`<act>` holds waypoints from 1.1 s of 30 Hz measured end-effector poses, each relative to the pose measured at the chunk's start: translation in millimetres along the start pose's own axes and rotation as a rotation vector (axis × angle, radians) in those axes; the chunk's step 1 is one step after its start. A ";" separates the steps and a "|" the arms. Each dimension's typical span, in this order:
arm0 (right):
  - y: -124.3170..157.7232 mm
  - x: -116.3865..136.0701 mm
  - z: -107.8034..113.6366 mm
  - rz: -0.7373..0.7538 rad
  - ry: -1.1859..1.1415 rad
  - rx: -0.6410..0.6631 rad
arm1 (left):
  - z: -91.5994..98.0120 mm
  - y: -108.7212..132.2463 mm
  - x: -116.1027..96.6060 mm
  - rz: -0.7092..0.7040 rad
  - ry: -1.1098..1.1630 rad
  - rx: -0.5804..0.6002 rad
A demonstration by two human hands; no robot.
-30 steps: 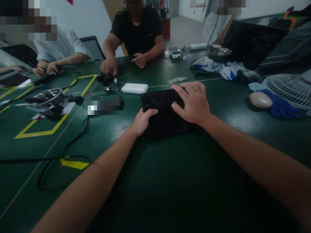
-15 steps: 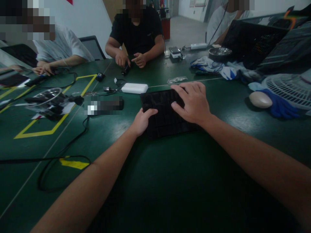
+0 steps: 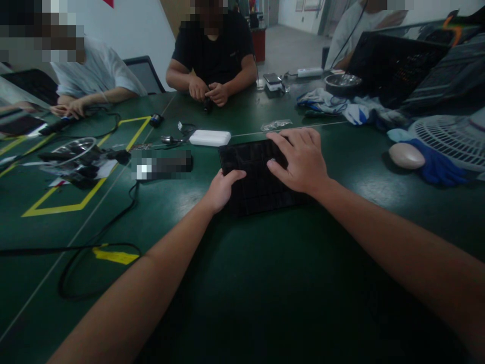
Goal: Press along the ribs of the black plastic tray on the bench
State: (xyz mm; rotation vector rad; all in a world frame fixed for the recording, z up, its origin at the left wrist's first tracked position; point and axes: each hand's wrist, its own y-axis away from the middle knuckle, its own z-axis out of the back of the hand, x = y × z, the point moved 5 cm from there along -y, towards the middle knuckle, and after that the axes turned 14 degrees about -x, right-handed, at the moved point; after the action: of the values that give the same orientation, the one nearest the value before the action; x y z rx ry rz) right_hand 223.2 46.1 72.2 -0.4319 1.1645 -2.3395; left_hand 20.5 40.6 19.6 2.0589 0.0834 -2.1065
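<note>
A flat black rectangular slab (image 3: pixel 257 189), much like a tablet, is in front of me at the middle of the green table. Faint lines or reflections cross its dark face. My left hand (image 3: pixel 222 189) grips its left edge; the thumb lies on top and the other fingers are hidden. Over the upper right part, my right hand (image 3: pixel 301 159) is closed around the edge, fingers bent and thumb on the face. That hand covers the slab's right side.
Beyond the slab lies a white power bank (image 3: pixel 210 137). Black cable (image 3: pixel 64 273) loops at left, near a metal bowl (image 3: pixel 79 151) of dark items. A computer mouse (image 3: pixel 406 155), blue glove (image 3: pixel 441 164) and fan (image 3: pixel 447 139) are at right. Several people sit around the table.
My hands and the slab have not visibly moved. Across the table, the person in black has drawn their hands together over a small dark object.
</note>
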 end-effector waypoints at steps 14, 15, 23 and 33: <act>-0.4 1.1 1.3 0.005 0.015 0.000 | -0.5 -2.2 1.2 0.000 -0.004 0.016; -0.3 1.0 1.1 0.005 0.014 0.000 | -0.4 -2.6 1.7 -0.001 -0.007 0.018; 0.4 -0.5 -0.4 0.004 0.004 -0.002 | -0.8 -1.4 1.4 -0.012 -0.017 0.012; -0.2 0.4 0.3 0.001 0.005 0.000 | -0.4 -0.5 0.7 0.013 0.050 0.011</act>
State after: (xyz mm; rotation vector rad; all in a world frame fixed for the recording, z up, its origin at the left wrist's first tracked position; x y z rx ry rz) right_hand 222.9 45.8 72.6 -0.4252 1.1665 -2.3415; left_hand 20.7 41.1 18.8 2.1131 0.0650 -2.0526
